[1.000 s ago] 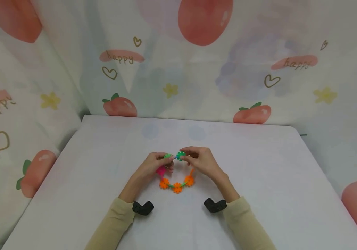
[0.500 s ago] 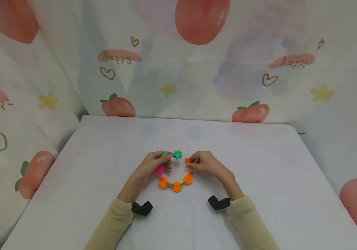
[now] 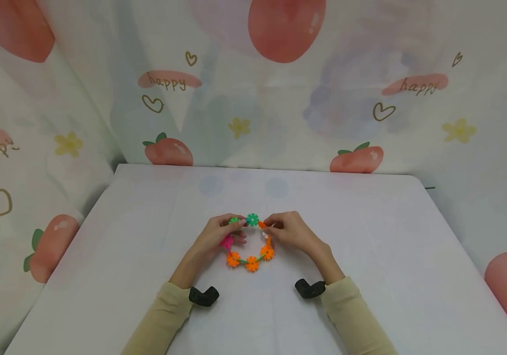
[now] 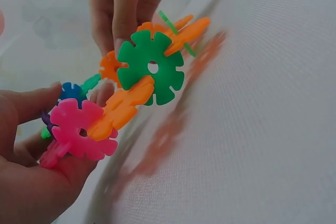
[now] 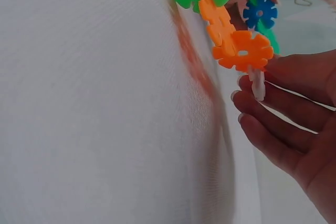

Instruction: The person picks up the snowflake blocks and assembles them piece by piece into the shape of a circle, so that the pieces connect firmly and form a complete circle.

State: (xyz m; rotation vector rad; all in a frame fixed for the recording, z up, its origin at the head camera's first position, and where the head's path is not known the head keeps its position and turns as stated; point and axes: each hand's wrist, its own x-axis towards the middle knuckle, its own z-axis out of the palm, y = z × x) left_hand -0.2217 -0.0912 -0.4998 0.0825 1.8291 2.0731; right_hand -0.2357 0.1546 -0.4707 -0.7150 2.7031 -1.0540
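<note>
A ring-like chain of notched plastic snowflake discs hangs between both hands, with an orange disc (image 3: 252,264) at its near side. My left hand (image 3: 218,234) holds the chain's left part, around a pink disc (image 4: 73,115) and a blue disc (image 4: 70,92). A teal-green disc (image 3: 252,220) sticks out beyond the left fingertips. My right hand (image 3: 293,230) pinches the other end, where an orange disc (image 3: 261,224) lies close beside the teal-green one. Whether these two are joined, I cannot tell. A white disc (image 5: 257,85) sits edge-on by the right fingers.
A white cloth-covered table (image 3: 147,207) spreads around the hands. Behind it hangs a patterned curtain (image 3: 280,123), and another side of it closes in on the left. A black wrist mount (image 3: 203,296) sits at each sleeve cuff.
My right hand let go of the teal-green disc, shifted right to the chain's orange end, then brought it back left up to the teal-green disc. My left hand stayed nearly still.
</note>
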